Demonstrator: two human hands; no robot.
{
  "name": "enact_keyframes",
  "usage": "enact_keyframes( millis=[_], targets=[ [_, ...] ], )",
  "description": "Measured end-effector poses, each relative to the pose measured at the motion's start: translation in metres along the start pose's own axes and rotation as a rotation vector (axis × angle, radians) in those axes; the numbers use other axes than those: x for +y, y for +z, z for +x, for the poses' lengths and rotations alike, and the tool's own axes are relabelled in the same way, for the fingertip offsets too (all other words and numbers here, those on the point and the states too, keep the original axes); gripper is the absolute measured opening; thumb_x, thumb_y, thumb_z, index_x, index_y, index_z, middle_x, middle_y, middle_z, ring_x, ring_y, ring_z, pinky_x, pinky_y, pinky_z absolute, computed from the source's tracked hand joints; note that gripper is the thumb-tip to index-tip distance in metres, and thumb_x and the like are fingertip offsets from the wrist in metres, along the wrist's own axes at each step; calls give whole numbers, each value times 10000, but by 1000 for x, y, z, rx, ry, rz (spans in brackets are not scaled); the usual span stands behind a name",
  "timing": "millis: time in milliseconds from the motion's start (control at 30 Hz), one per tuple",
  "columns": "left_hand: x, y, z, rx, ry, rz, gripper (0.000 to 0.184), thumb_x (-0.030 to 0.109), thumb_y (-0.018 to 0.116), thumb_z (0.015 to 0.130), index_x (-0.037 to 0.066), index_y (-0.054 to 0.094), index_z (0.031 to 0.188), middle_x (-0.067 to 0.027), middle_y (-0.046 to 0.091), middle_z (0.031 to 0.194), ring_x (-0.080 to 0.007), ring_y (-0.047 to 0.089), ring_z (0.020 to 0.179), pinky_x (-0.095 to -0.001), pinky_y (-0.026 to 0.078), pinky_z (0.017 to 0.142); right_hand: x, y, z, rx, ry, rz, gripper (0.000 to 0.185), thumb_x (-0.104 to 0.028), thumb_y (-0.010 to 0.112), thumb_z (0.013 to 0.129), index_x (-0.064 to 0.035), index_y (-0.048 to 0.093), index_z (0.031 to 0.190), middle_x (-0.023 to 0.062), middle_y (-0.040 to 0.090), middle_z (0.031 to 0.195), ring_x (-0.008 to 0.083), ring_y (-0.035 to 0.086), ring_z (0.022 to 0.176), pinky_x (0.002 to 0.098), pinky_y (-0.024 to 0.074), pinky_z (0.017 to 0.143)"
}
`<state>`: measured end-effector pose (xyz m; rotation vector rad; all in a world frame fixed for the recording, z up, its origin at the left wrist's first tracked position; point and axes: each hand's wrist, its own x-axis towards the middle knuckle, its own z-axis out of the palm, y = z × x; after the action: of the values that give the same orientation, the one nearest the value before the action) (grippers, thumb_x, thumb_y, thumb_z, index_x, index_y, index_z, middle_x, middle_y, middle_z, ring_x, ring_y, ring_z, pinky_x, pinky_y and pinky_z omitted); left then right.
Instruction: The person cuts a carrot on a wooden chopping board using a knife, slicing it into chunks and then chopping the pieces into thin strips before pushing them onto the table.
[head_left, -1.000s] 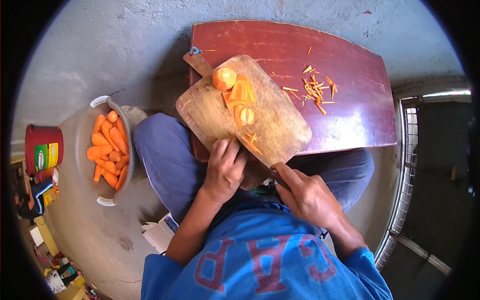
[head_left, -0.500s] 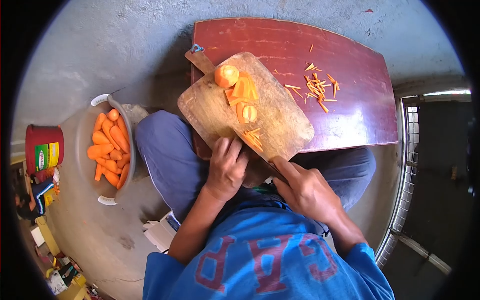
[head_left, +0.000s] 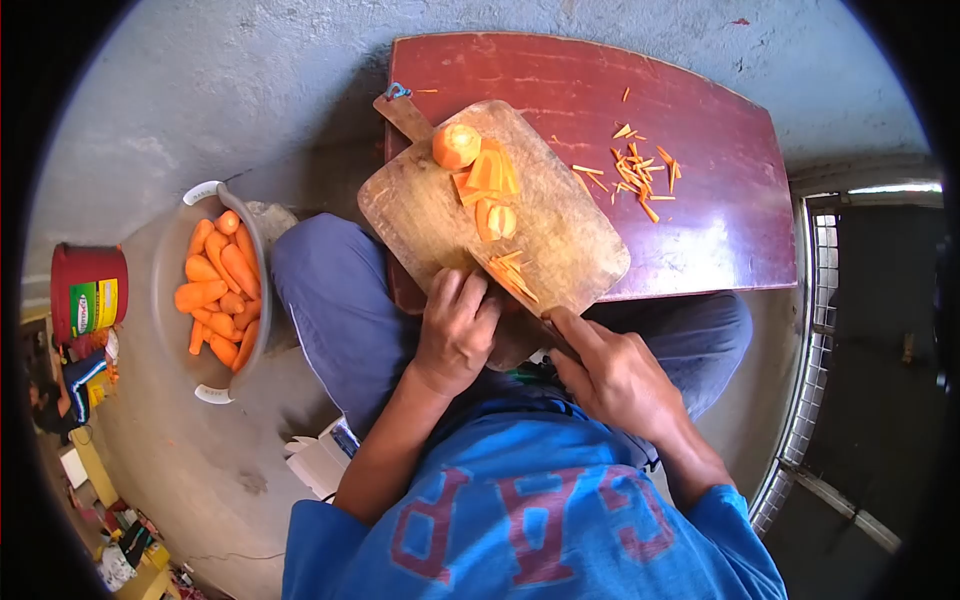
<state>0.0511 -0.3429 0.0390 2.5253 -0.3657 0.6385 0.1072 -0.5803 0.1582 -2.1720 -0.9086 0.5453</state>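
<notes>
My right hand is wrapped round the handle of a knife, whose blade lies along the near edge of a wooden cutting board. The curled fingers of my left hand press down at that edge beside the blade tip; whatever they hold is hidden. Thin carrot strips lie right against the blade's far side. Farther up the board are a thick carrot chunk, flat carrot slices and a trimmed carrot piece.
The board rests partly on a red wooden table, where loose carrot sticks are scattered. To the left on the floor stands a grey tub of peeled carrots. A red bucket is beyond it. A person is partly visible far left.
The strips by the blade have shifted slightly toward my right hand, and the knife has moved a little. My left hand stays in nearly the same place.
</notes>
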Motion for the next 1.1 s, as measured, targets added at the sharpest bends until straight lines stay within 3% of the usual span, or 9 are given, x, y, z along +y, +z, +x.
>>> enact_keyframes(
  millis=[600, 900, 1100],
  targets=[
    [0, -2, -2, 2, 2, -10, 139, 46, 705, 856, -52, 735, 949, -220, 646, 1134, -420, 635, 996, -559, 588, 961, -8, -2, 0, -33, 61, 55, 425, -86, 755, 1065, 6, 607, 1453, 319, 762, 1114, 561, 750, 934, 598, 612, 750],
    [0, 2, -5, 46, -11, -32, 83, 31, 708, 853, -41, 698, 893, -207, 632, 1096, -415, 620, 970, -553, 586, 941, -9, 1, 1, -29, 36, 22, 483, -81, 758, 1062, 9, 584, 1503, 313, 766, 1115, 564, 753, 948, 591, 610, 749],
    [-2, 2, -8, -11, -28, -15, 99, 11, 713, 850, -57, 725, 920, -209, 663, 1152, -412, 627, 987, -547, 586, 946, -2, 7, 7, -26, 30, 30, 512, -61, 766, 1050, 12, 575, 1519, 305, 765, 1073, 559, 752, 931, 588, 614, 753]
  ],
)
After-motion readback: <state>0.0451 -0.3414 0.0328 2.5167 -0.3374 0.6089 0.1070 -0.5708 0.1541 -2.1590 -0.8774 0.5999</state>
